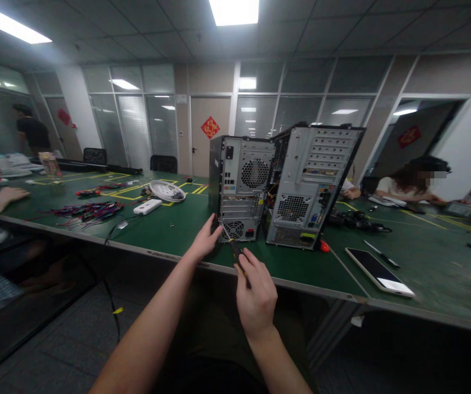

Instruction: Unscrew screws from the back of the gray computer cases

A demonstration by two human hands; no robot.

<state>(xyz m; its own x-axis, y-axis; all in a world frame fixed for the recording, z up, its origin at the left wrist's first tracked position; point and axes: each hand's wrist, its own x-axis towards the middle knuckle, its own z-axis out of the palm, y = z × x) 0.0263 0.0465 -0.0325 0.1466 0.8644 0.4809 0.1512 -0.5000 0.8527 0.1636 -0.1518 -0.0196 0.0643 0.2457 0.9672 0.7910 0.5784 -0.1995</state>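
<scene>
My right hand [257, 293] is closed around the dark handle of a screwdriver [235, 250] with yellow stripes. Its shaft slants up and left to the lower left of a computer case's back panel, near the round fan grille. That smaller computer case [239, 205] stands upright, rear side towards me. At its lower left corner my left hand [205, 239] grips the edge, thumb on the back panel and the other fingers partly hidden along the side. What the screwdriver tip touches is too small to make out.
A larger computer case [305, 197] leans slightly on the right. Beyond it lie black cables [356, 220], a phone [379, 271] and another screwdriver [382, 254]. Leftward are a white basket [167, 190], a white power strip [147, 206] and bundled wires [85, 213]. Other people sit at both sides.
</scene>
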